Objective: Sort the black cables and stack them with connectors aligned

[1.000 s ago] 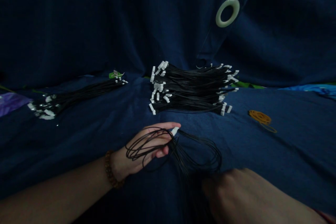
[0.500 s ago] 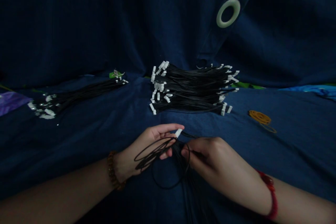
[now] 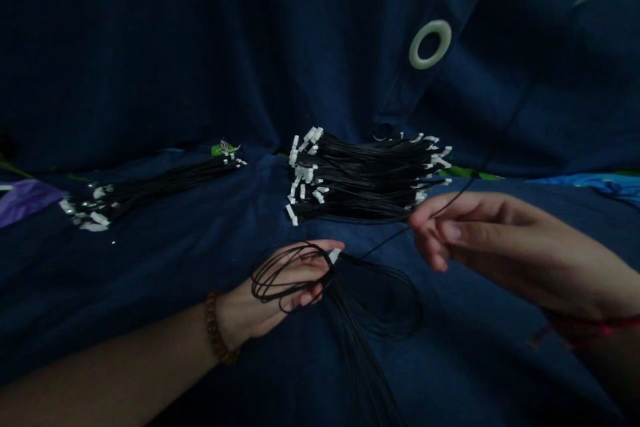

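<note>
My left hand (image 3: 285, 283) is shut on a looped bundle of thin black wires (image 3: 373, 300), whose white connector (image 3: 335, 255) sticks out past my fingers. More of the wires hang down below the hand. My right hand (image 3: 480, 230) is raised to the right of the bundle, pinching a single black wire (image 3: 440, 205) between thumb and fingers. That wire runs from the bundle up through my grip. A large stack of black wires with white connectors (image 3: 365, 179) lies just beyond both hands.
A thinner bundle of black wires with white connectors (image 3: 150, 192) lies at the left on the dark blue cloth (image 3: 480, 347). The same cloth hangs behind, with a pale round grommet (image 3: 429, 45). A purple cloth (image 3: 27, 203) shows at the far left.
My right hand has moved up and to the right, away from the bundle, with one wire pinched in it. My left hand has stayed in place. The view has tilted slightly.
</note>
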The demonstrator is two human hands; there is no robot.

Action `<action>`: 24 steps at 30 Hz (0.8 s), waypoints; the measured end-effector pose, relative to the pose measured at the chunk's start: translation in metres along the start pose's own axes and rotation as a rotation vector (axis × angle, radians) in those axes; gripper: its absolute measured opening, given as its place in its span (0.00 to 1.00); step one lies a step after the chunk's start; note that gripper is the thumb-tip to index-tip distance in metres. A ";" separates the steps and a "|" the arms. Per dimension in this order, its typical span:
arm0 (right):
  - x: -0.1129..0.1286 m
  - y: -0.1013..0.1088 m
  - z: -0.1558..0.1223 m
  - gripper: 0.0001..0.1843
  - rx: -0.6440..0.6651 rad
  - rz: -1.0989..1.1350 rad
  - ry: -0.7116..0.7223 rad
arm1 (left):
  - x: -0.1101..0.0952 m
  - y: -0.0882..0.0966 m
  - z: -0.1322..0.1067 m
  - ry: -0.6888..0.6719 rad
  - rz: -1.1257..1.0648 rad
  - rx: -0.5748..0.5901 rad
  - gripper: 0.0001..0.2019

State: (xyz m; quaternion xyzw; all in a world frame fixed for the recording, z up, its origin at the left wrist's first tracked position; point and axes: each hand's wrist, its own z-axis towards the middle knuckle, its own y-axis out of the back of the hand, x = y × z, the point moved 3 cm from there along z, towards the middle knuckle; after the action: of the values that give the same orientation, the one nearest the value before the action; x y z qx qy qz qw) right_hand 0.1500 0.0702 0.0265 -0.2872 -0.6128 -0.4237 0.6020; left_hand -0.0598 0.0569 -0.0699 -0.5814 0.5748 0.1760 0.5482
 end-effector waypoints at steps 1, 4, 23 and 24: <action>0.004 0.008 0.000 0.08 -0.118 -0.075 0.083 | 0.000 0.001 0.000 0.003 0.002 0.003 0.19; 0.013 0.024 -0.004 0.11 -0.472 -0.049 0.285 | 0.000 0.001 0.000 0.009 0.008 0.025 0.18; -0.019 -0.062 -0.023 0.07 -0.141 -1.241 0.365 | -0.001 -0.006 -0.003 -0.001 0.056 0.135 0.18; -0.018 -0.062 -0.023 0.07 -0.147 -1.248 0.371 | 0.000 -0.006 -0.003 0.003 0.049 0.146 0.17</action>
State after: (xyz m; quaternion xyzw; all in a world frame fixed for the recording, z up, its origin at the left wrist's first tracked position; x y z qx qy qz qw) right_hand 0.1101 0.0243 -0.0039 0.1599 -0.5199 -0.7768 0.3175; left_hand -0.0562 0.0532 -0.0662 -0.5258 0.6011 0.1459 0.5839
